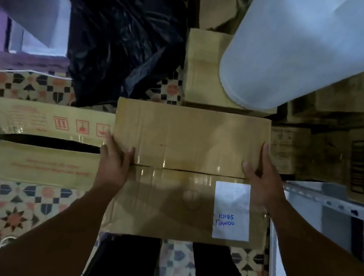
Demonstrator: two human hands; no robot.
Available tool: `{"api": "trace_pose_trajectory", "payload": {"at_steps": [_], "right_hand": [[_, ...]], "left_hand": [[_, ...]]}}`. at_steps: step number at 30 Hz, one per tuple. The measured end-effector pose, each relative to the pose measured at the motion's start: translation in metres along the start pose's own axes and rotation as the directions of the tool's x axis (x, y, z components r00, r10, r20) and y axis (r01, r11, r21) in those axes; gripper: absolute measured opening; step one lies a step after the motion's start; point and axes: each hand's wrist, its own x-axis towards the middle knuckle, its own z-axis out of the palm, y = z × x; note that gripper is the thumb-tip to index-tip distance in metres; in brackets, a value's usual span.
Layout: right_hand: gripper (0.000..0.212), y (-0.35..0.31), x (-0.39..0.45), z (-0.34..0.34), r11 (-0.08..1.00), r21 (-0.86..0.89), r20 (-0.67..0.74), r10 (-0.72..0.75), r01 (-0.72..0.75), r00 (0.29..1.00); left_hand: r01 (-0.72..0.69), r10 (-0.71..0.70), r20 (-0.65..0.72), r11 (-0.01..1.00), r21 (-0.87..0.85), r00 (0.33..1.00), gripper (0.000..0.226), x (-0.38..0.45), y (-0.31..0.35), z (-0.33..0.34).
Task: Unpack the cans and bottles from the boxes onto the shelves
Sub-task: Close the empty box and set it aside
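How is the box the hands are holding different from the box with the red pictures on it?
The held box is taped shut along its seam; the red-printed box has its flaps parted, showing a dark gap. The held box bears a white label with blue handwriting; the red-printed box has red symbols and text. The left hand and right hand grip only the held box. Both are brown cardboard.

Tan taped cardboard box (187, 161), white label (231, 210) inked blue. Left, tan carton (43, 142) printed red. Far, glossy black plastic bag (124, 44). Floor tiles (6, 202): orange-black geometric stars.
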Motion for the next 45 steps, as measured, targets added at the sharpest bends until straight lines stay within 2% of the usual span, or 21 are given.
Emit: {"api": "trace_pose_trajectory", "payload": {"at_steps": [4, 9, 13, 17, 26, 32, 36, 39, 42, 45], "right_hand": [[0.105, 0.023, 0.055, 0.022, 1.0, -0.013, 0.076, 0.004, -0.003, 0.997], [0.143, 0.046, 0.114, 0.055, 0.979, -0.204, 0.146, 0.023, 0.007, 0.989], [0.153, 0.073, 0.135, 0.079, 0.957, -0.289, 0.164, 0.009, 0.039, 0.986], [0.152, 0.089, 0.152, 0.102, 0.94, -0.334, 0.168, -0.013, 0.069, 0.986], [0.148, 0.095, 0.158, 0.12, 0.913, -0.405, 0.074, -0.026, 0.054, 0.997], [0.146, 0.091, 0.158, 0.123, 0.906, -0.421, 0.07, -0.001, 0.03, 0.998], [0.144, 0.089, 0.161, 0.129, 0.889, -0.457, 0.044, 0.014, 0.008, 0.999], [0.138, 0.091, 0.16, 0.134, 0.876, -0.482, -0.004, -0.006, 0.003, 1.0], [0.122, 0.086, 0.153, 0.143, 0.824, -0.565, -0.079, -0.1, 0.038, 0.992], [0.111, 0.069, 0.143, 0.148, 0.826, -0.555, -0.057, -0.156, 0.099, 0.986]], "left_hand": [[-0.061, 0.06, 0.008, 0.992, 0.113, 0.998, 0.091, 0.03, -0.013, 0.036], [-0.012, 0.016, -0.015, 0.972, 0.235, 1.0, 0.1, 0.079, -0.032, 0.084], [-0.01, 0.006, 0.025, 0.986, 0.168, 1.0, 0.104, 0.108, -0.056, 0.113], [0.04, -0.047, 0.046, 0.988, 0.147, 0.998, 0.108, 0.13, -0.078, 0.126], [-0.005, 0.006, -0.005, 0.973, 0.231, 1.0, 0.106, 0.141, -0.083, 0.144], [0.024, -0.033, 0.036, 0.974, 0.226, 0.999, 0.108, 0.143, -0.082, 0.142], [0.046, -0.056, 0.028, 0.959, 0.28, 0.998, 0.11, 0.144, -0.079, 0.146], [0.041, -0.037, -0.019, 0.895, 0.445, 0.999, 0.109, 0.14, -0.073, 0.146], [0.097, -0.073, -0.064, 0.801, 0.59, 0.995, 0.108, 0.136, -0.059, 0.145], [0.126, -0.115, -0.063, 0.7, 0.703, 0.991, 0.101, 0.131, -0.042, 0.137]]}}
